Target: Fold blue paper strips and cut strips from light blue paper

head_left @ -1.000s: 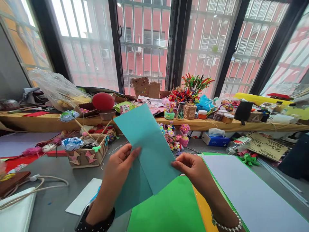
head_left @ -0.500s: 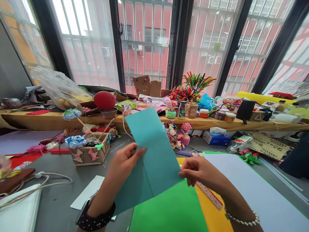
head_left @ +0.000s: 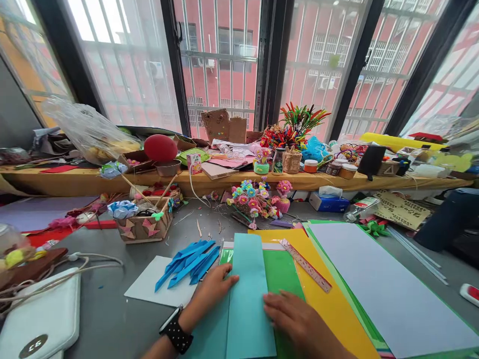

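Hands [head_left: 215, 289] [head_left: 295, 319] at side edges of turquoise paper [head_left: 249, 299]

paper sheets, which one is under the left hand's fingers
The light-blue sheet, lying over the green one; the yellow sheet is clear of the left hand.

Your folded paper [head_left: 247, 304] is lying between your left hand [head_left: 212, 288] and your right hand [head_left: 290, 315]. Left of it, paper strips [head_left: 191, 260] are resting on a card [head_left: 147, 284], and a basket [head_left: 144, 228] is sitting behind them. Right of it, a ruler [head_left: 306, 266] is lying on a sheet [head_left: 324, 306], with a paper stack [head_left: 385, 284] lying farther right. Behind your folded paper, flowers [head_left: 249, 197] are standing, and a tissue box [head_left: 329, 202] is sitting to their right. Behind all of this, a shelf [head_left: 209, 184] is running across.
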A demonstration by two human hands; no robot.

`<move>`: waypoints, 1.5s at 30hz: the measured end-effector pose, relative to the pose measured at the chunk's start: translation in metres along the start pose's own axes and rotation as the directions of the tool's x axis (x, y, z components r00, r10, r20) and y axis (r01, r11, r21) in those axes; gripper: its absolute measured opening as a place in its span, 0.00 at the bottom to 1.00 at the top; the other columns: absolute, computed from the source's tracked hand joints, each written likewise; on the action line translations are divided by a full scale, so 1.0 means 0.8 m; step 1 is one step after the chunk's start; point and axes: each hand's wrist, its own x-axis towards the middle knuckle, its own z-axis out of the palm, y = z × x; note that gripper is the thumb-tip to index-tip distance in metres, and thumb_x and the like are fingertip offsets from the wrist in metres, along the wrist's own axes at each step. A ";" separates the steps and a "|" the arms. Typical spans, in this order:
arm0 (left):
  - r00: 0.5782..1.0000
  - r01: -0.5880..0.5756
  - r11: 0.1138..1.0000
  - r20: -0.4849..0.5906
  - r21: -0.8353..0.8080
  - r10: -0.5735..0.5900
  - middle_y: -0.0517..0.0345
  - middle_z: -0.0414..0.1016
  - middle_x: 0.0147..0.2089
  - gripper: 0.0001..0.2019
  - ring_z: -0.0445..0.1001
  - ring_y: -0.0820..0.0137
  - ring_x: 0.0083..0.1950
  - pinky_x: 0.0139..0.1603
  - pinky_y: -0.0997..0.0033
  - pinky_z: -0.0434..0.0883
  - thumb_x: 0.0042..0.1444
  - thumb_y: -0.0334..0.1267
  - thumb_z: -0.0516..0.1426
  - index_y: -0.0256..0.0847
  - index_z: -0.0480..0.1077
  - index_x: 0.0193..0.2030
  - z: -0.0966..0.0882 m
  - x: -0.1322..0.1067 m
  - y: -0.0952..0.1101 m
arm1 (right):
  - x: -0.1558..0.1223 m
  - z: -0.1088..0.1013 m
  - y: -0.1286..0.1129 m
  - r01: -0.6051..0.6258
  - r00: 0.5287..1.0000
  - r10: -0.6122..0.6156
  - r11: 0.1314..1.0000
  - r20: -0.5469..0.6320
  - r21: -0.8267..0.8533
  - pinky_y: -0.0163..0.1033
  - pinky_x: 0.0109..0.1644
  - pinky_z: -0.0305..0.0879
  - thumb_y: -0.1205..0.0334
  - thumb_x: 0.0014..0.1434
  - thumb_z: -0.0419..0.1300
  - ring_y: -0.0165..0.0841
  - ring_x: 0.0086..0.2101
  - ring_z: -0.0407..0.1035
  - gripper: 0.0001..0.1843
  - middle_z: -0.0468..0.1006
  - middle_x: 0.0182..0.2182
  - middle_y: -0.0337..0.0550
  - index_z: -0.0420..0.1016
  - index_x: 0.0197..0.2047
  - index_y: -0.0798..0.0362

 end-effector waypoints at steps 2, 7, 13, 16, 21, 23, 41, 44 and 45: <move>0.999 0.003 1.000 -0.032 0.027 -0.002 0.52 0.71 0.35 0.09 0.69 0.63 0.38 0.38 0.67 0.65 0.48 0.37 0.50 0.35 0.64 0.35 0.005 -0.007 0.001 | -0.012 0.008 -0.002 0.123 0.992 -0.118 0.988 0.048 -0.095 0.38 0.47 0.66 0.64 0.60 0.47 0.34 0.43 0.69 0.15 0.74 0.44 0.46 0.69 0.47 0.57; 0.978 -0.028 0.985 -0.200 0.173 0.063 0.41 0.60 0.55 0.22 0.57 0.58 0.57 0.54 0.56 0.56 0.49 0.24 0.48 0.32 0.55 0.53 0.025 -0.030 0.011 | -0.015 -0.004 -0.006 0.211 0.976 -0.195 0.953 0.094 -0.219 0.38 0.46 0.66 0.57 0.59 0.50 0.34 0.44 0.68 0.18 0.73 0.45 0.46 0.68 0.47 0.59; 0.726 -0.379 0.650 -0.224 0.659 0.650 0.47 0.46 0.64 0.28 0.40 0.57 0.64 0.58 0.52 0.51 0.52 0.21 0.45 0.38 0.47 0.60 0.067 -0.055 0.017 | -0.014 -0.005 -0.007 0.211 0.977 -0.197 0.943 0.082 -0.258 0.35 0.46 0.66 0.58 0.59 0.49 0.32 0.44 0.68 0.16 0.73 0.45 0.41 0.69 0.46 0.57; 0.722 -0.517 0.549 -0.010 0.656 0.692 0.42 0.52 0.61 0.25 0.47 0.56 0.62 0.55 0.55 0.58 0.57 0.34 0.47 0.34 0.47 0.60 0.075 -0.056 0.011 | -0.015 -0.003 -0.004 0.225 0.974 -0.211 0.941 0.078 -0.252 0.35 0.47 0.65 0.58 0.59 0.49 0.31 0.44 0.68 0.15 0.73 0.45 0.41 0.70 0.45 0.56; 0.761 -0.584 0.581 0.132 0.567 0.635 0.39 0.47 0.62 0.27 0.46 0.55 0.62 0.55 0.53 0.58 0.59 0.43 0.44 0.30 0.45 0.61 0.070 -0.054 0.002 | -0.013 -0.011 0.001 0.192 0.973 -0.166 0.968 0.162 -0.164 0.37 0.51 0.61 0.57 0.60 0.48 0.31 0.48 0.64 0.19 0.70 0.48 0.40 0.63 0.52 0.56; 0.774 -0.586 0.608 0.145 0.535 0.617 0.40 0.45 0.63 0.28 0.44 0.55 0.63 0.56 0.53 0.56 0.58 0.44 0.44 0.31 0.43 0.61 0.067 -0.055 0.003 | -0.012 -0.015 0.003 0.160 0.963 -0.121 0.976 0.242 -0.145 0.41 0.52 0.60 0.55 0.60 0.47 0.34 0.50 0.62 0.22 0.66 0.51 0.42 0.59 0.55 0.55; 0.791 -0.581 0.658 0.140 0.480 0.596 0.41 0.47 0.62 0.30 0.44 0.55 0.63 0.57 0.51 0.54 0.57 0.45 0.46 0.31 0.43 0.62 0.071 -0.051 0.003 | 0.018 0.018 0.045 -0.199 0.890 0.198 0.979 0.410 -0.042 0.57 0.56 0.47 0.51 0.61 0.41 0.39 0.57 0.46 0.26 0.51 0.59 0.41 0.45 0.61 0.50; 0.784 -0.586 0.657 0.127 0.474 0.608 0.41 0.46 0.63 0.30 0.44 0.55 0.63 0.57 0.51 0.53 0.57 0.45 0.46 0.32 0.41 0.62 0.072 -0.051 0.001 | 0.025 0.021 0.051 -0.240 0.885 0.236 0.970 0.401 -0.043 0.58 0.56 0.46 0.50 0.61 0.41 0.39 0.57 0.46 0.26 0.53 0.58 0.41 0.46 0.61 0.49; 0.785 -0.587 0.657 0.134 0.473 0.605 0.41 0.45 0.63 0.30 0.44 0.55 0.63 0.57 0.51 0.53 0.57 0.45 0.46 0.32 0.41 0.62 0.072 -0.051 0.001 | 0.027 0.022 0.053 -0.250 0.880 0.248 0.967 0.405 -0.048 0.59 0.56 0.46 0.50 0.61 0.40 0.40 0.57 0.46 0.26 0.52 0.58 0.41 0.46 0.61 0.49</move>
